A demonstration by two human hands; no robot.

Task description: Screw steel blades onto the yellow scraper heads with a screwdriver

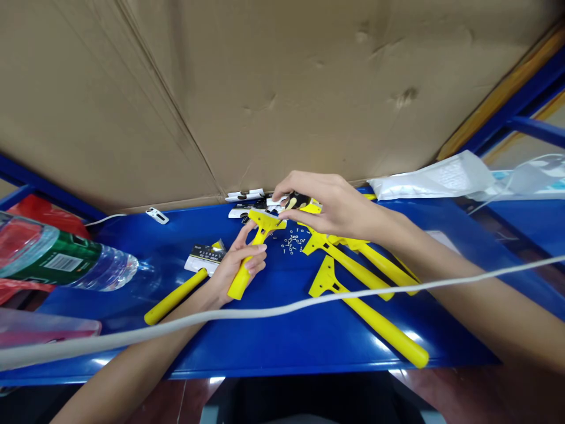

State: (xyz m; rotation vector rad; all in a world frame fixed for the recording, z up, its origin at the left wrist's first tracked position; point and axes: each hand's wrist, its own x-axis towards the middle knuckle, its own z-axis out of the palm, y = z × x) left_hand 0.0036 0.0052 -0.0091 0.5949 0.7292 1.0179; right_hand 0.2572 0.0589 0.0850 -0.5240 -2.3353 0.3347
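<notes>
My left hand [241, 257] is wrapped round the handle of a yellow scraper [247, 265], its wide head pointing up and away. Over the right side of that head, my right hand [324, 203] grips a black-and-yellow screwdriver [296, 201], whose thin tip reaches the head's right end. Small screws [292, 241] lie scattered just right of the held scraper. Several more yellow scrapers lie on the right, the nearest [375, 318] at an angle towards the front edge. Another yellow handle [175, 296] rests by my left forearm, its far end beside a black-and-white packet [205, 258].
On the blue table [265, 341], a plastic bottle [66, 256] lies at the left. Black-and-white packets [245, 195] sit at the back by the cardboard [265, 88]. White plastic bags [432, 176] lie back right. A white cable [282, 308] crosses the view in front of both forearms.
</notes>
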